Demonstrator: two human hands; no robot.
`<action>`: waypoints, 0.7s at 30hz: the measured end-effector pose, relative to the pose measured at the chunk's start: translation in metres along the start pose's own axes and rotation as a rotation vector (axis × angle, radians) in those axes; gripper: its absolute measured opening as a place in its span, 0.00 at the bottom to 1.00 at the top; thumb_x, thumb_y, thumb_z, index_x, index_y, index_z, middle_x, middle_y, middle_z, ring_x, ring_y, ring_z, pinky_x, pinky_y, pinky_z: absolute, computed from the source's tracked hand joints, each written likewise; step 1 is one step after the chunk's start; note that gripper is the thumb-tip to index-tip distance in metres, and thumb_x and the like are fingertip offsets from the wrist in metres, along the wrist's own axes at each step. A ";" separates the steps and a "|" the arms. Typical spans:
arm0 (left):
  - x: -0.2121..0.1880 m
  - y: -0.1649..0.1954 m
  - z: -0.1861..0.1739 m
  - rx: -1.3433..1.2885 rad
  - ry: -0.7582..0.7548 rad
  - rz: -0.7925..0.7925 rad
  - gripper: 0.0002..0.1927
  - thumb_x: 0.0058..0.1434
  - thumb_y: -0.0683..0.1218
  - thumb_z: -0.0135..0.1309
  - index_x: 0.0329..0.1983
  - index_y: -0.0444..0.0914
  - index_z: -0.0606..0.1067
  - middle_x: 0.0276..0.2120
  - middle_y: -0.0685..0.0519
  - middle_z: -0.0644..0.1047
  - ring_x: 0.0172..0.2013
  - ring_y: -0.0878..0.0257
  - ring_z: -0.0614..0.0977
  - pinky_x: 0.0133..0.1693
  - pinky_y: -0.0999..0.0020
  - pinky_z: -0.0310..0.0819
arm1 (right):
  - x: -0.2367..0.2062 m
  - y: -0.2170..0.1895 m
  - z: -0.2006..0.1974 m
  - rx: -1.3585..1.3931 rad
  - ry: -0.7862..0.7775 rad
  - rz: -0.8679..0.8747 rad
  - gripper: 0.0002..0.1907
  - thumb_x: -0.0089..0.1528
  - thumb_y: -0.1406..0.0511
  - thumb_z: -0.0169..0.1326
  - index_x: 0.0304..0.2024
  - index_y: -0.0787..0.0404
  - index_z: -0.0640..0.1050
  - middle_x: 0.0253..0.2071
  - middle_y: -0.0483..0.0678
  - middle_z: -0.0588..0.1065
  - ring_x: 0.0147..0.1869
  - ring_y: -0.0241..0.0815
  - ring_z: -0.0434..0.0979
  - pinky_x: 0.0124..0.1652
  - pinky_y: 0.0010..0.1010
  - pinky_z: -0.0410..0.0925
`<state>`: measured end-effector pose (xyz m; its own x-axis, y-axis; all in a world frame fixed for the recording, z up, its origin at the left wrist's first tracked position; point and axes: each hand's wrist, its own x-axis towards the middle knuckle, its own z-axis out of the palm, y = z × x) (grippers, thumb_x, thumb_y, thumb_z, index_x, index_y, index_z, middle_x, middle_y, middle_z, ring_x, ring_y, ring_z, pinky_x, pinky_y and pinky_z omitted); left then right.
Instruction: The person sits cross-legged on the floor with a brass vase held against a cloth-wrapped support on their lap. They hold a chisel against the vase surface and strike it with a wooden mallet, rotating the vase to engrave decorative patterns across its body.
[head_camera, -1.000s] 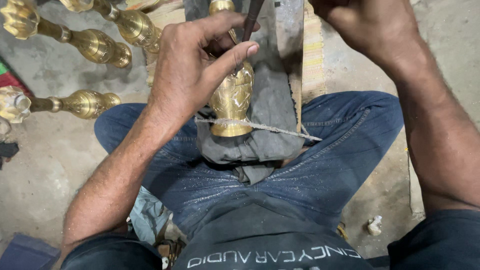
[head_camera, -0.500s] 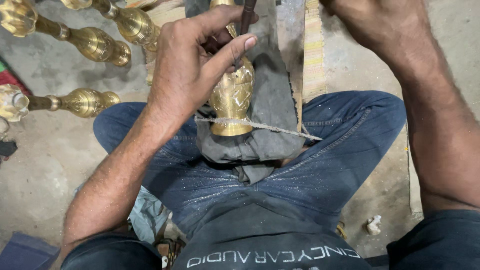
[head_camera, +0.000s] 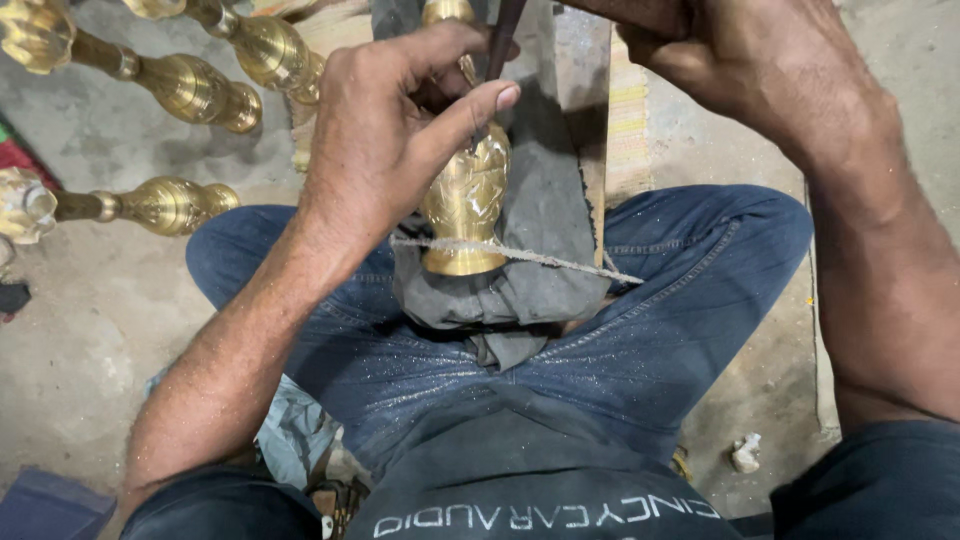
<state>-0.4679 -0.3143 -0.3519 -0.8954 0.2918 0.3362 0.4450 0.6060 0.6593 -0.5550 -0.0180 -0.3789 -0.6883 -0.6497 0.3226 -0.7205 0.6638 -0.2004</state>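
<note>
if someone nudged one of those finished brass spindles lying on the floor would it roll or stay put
The brass spindle lies on its side on the concrete floor, and its rounded bulges suggest it would roll. It looks like solid, stiff metal, probably heavy for its size. The polished surface may be slippery.

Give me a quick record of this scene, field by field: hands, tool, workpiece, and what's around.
Left hand: steadies the dark tool tip against the brass piece
Right hand: grips the tool's upper end
Tool: thin dark rod
Brass piece: patterned, on grey cloth across the lap
String: taut across its base
Nearby: brass spindles on the floor
</note>
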 end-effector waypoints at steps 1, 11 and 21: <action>0.000 0.000 -0.001 0.005 -0.003 0.017 0.15 0.73 0.46 0.66 0.58 0.35 0.80 0.29 0.52 0.82 0.30 0.67 0.85 0.34 0.71 0.80 | -0.001 0.000 -0.001 0.088 0.011 0.035 0.10 0.70 0.66 0.63 0.46 0.70 0.81 0.30 0.57 0.77 0.32 0.49 0.79 0.32 0.38 0.71; 0.001 0.000 0.001 -0.130 0.000 -0.045 0.17 0.71 0.47 0.61 0.59 0.35 0.77 0.30 0.53 0.82 0.30 0.68 0.86 0.31 0.73 0.82 | 0.007 -0.018 -0.011 0.387 -0.099 0.381 0.09 0.73 0.63 0.57 0.41 0.62 0.79 0.28 0.52 0.76 0.29 0.42 0.75 0.29 0.38 0.69; 0.005 -0.004 -0.002 0.013 -0.014 0.037 0.14 0.74 0.46 0.65 0.58 0.35 0.79 0.29 0.53 0.83 0.30 0.68 0.86 0.32 0.72 0.81 | 0.002 -0.003 -0.008 0.075 -0.062 0.090 0.11 0.69 0.66 0.61 0.47 0.68 0.82 0.34 0.58 0.79 0.33 0.49 0.80 0.31 0.38 0.71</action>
<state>-0.4737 -0.3163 -0.3517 -0.8786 0.3243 0.3507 0.4776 0.6040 0.6380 -0.5534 -0.0182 -0.3707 -0.7528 -0.6119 0.2428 -0.6581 0.6926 -0.2951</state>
